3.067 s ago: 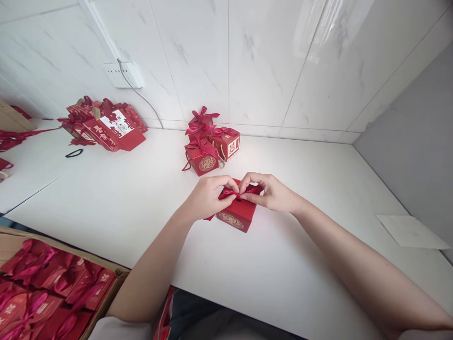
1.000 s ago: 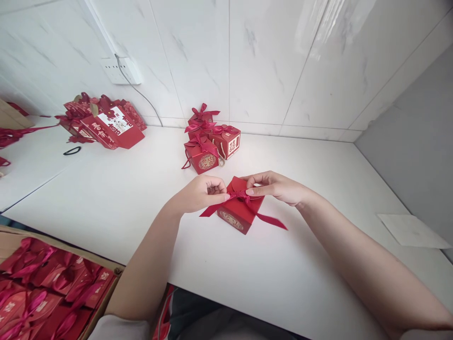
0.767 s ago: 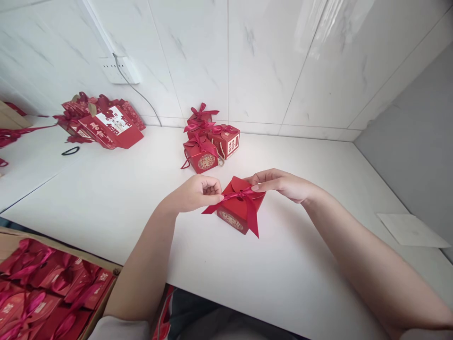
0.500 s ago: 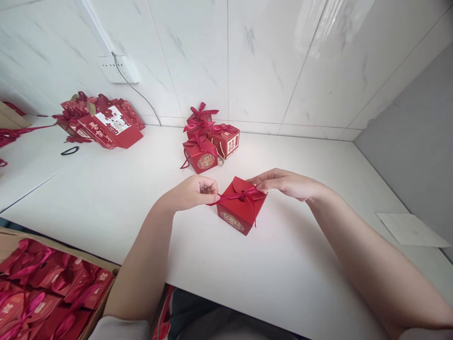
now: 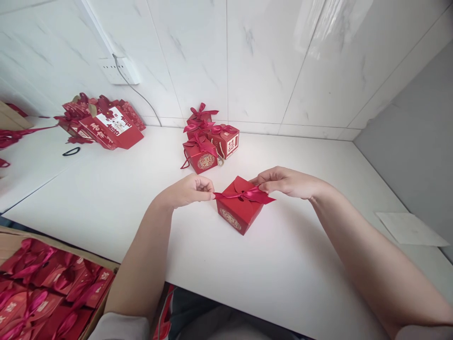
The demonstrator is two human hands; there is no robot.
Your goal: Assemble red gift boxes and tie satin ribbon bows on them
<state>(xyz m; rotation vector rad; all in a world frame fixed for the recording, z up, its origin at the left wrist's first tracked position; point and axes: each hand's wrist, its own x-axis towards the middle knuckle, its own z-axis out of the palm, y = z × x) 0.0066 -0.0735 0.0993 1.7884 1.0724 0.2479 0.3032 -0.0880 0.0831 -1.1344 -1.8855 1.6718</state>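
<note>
A small red gift box (image 5: 238, 212) with a gold emblem stands on the white counter (image 5: 283, 264) in front of me. A dark red ribbon (image 5: 244, 194) crosses its top. My left hand (image 5: 187, 190) is closed in a pinch on the ribbon's left end, just left of the box. My right hand (image 5: 286, 182) pinches the ribbon's right end over the box's right corner. The ribbon is stretched nearly flat between both hands.
Three finished red boxes with bows (image 5: 208, 141) stand near the back wall. A pile of flat red boxes (image 5: 102, 125) lies at the back left, below a wall socket (image 5: 118, 70). A carton of beribboned boxes (image 5: 42, 293) sits at lower left. A white sheet (image 5: 410, 229) lies at right.
Both hands have moved apart, drawing the ribbon taut across the box's top. The loose ribbon tails that hung down the box's front are gone from there.
</note>
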